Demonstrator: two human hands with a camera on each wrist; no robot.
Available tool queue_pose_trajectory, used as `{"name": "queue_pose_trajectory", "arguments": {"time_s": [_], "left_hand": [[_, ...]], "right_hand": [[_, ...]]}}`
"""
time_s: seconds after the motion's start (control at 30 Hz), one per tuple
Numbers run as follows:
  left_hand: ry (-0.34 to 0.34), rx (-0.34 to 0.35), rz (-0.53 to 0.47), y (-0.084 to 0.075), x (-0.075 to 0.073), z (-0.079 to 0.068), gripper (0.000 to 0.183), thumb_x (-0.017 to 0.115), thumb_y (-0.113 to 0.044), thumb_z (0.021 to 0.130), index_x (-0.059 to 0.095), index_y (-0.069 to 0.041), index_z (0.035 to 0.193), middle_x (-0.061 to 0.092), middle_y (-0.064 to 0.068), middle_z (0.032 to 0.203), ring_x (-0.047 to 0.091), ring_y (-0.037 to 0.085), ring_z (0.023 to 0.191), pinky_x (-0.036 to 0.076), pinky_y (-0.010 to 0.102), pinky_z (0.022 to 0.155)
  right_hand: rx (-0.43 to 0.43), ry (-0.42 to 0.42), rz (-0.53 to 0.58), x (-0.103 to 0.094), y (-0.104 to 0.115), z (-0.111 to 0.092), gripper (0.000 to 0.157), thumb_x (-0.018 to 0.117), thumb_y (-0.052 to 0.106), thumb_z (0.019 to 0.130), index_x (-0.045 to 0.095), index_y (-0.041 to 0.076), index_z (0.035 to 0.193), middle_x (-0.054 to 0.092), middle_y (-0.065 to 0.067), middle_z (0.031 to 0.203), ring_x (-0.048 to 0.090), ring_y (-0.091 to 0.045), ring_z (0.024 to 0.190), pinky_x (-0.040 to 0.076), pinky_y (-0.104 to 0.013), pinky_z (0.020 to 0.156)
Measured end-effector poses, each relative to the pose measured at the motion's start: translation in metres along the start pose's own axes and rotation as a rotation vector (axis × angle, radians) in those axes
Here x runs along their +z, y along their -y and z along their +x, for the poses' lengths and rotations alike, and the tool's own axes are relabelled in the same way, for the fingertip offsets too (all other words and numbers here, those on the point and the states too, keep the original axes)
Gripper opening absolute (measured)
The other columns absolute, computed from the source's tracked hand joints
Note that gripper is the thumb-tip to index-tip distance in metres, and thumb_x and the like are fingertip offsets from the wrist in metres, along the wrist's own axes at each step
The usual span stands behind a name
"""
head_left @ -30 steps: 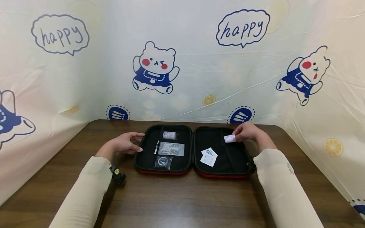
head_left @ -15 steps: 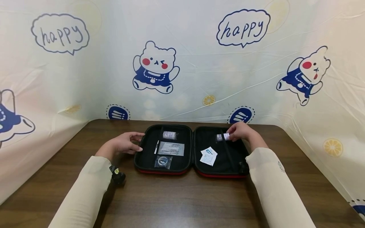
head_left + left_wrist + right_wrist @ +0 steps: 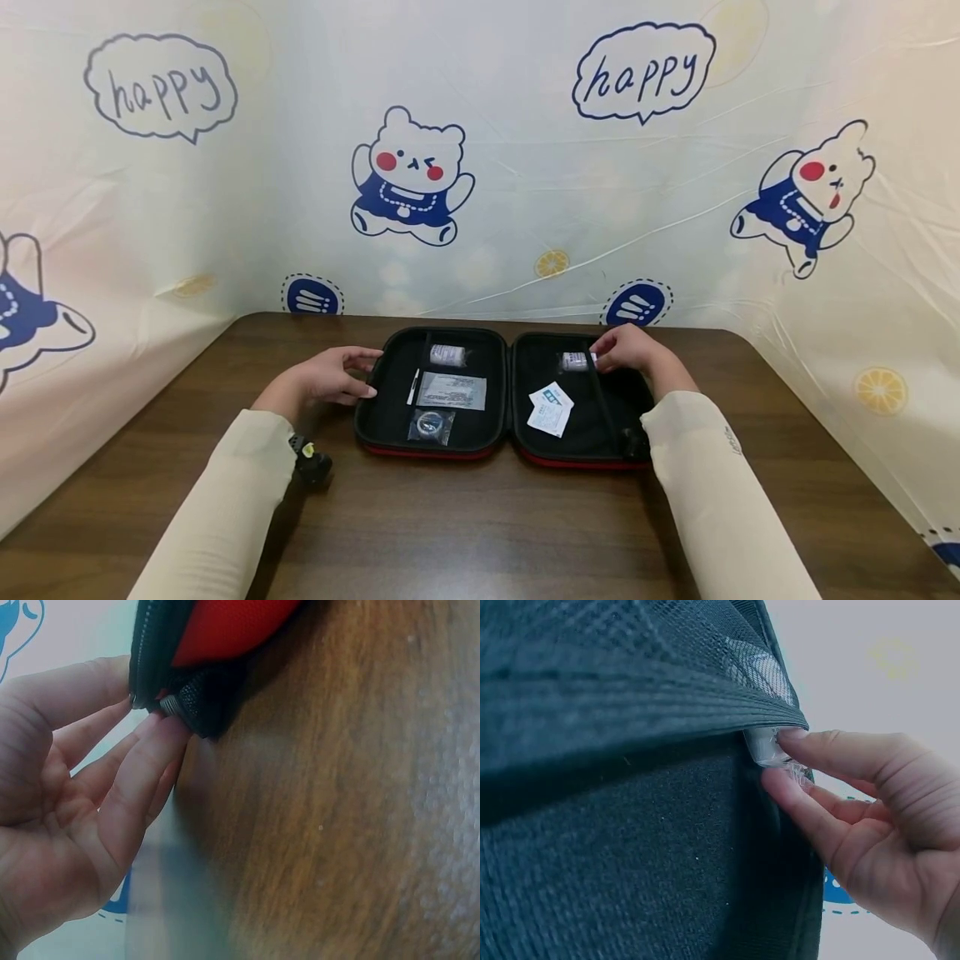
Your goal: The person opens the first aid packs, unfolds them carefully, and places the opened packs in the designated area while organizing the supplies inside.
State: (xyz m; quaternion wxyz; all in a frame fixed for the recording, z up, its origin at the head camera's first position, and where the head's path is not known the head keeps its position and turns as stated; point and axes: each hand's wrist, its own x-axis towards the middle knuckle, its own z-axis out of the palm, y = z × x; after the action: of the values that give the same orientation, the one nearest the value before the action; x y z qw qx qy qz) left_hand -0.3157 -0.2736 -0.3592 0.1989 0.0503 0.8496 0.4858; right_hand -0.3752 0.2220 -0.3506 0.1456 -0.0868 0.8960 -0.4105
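A black-lined, red-shelled zip case [image 3: 540, 350] lies open flat on the table. My right hand [image 3: 628, 348] is at its right half, thumb and fingertip pinching one end of a wrapped bandage roll [image 3: 766, 744]. Most of that roll lies behind the elastic top of a mesh pocket [image 3: 667, 705]. At the case's left edge is my left hand [image 3: 327, 379], holding the zipped rim [image 3: 146, 652] between thumb and fingers.
The left half bears another wrapped roll [image 3: 447, 356], a flat packet [image 3: 452, 391], a thin white stick [image 3: 412, 387] and a bagged tape-like ring [image 3: 431, 426]. Small white sachets [image 3: 551, 410] lie in the right half. A printed curtain [image 3: 517, 167] stands behind the wooden table [image 3: 465, 533].
My right hand has moved left with the bandage roll, which has slid further behind the pocket's elastic. My left hand stays at the case edge.
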Motion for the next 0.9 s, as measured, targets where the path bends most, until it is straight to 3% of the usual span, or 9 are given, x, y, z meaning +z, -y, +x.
{"name": "queue_pose_trajectory", "arguments": {"time_s": [0.2, 0.43, 0.67, 0.9], "left_hand": [[0.001, -0.004, -0.007, 0.0, 0.0, 0.001, 0.081, 0.076, -0.006, 0.084, 0.032, -0.007, 0.151, 0.034, 0.027, 0.146, 0.053, 0.035, 0.113, 0.054, 0.043, 0.089], [0.001, -0.005, -0.014, -0.002, 0.0, 0.002, 0.079, 0.075, -0.005, 0.084, 0.032, -0.007, 0.151, 0.034, 0.027, 0.146, 0.053, 0.036, 0.113, 0.054, 0.044, 0.089], [0.002, -0.014, -0.015, -0.002, 0.0, 0.001, 0.08, 0.075, -0.005, 0.084, 0.032, -0.007, 0.151, 0.033, 0.027, 0.146, 0.052, 0.036, 0.114, 0.053, 0.044, 0.09], [0.003, -0.014, -0.022, -0.001, 0.0, 0.0, 0.079, 0.075, -0.005, 0.084, 0.032, -0.006, 0.151, 0.033, 0.027, 0.145, 0.053, 0.036, 0.113, 0.053, 0.044, 0.09]], "right_hand": [[0.015, 0.022, 0.05, -0.002, -0.003, 0.001, 0.037, 0.066, -0.006, 0.086, 0.056, -0.017, 0.12, 0.063, -0.025, 0.109, 0.067, -0.017, 0.076, 0.058, -0.036, 0.078], [0.006, 0.007, 0.075, -0.002, -0.006, 0.002, 0.033, 0.068, -0.005, 0.086, 0.06, -0.016, 0.115, 0.068, -0.017, 0.096, 0.067, -0.016, 0.073, 0.058, -0.036, 0.077], [-0.04, -0.001, 0.118, 0.005, -0.01, 0.007, 0.034, 0.067, -0.008, 0.085, 0.058, -0.019, 0.116, 0.069, -0.019, 0.098, 0.068, -0.016, 0.075, 0.058, -0.037, 0.078], [-0.028, 0.016, 0.16, 0.008, -0.012, 0.011, 0.037, 0.067, -0.009, 0.085, 0.057, -0.018, 0.119, 0.069, -0.018, 0.101, 0.064, -0.013, 0.079, 0.057, -0.033, 0.079]]}}
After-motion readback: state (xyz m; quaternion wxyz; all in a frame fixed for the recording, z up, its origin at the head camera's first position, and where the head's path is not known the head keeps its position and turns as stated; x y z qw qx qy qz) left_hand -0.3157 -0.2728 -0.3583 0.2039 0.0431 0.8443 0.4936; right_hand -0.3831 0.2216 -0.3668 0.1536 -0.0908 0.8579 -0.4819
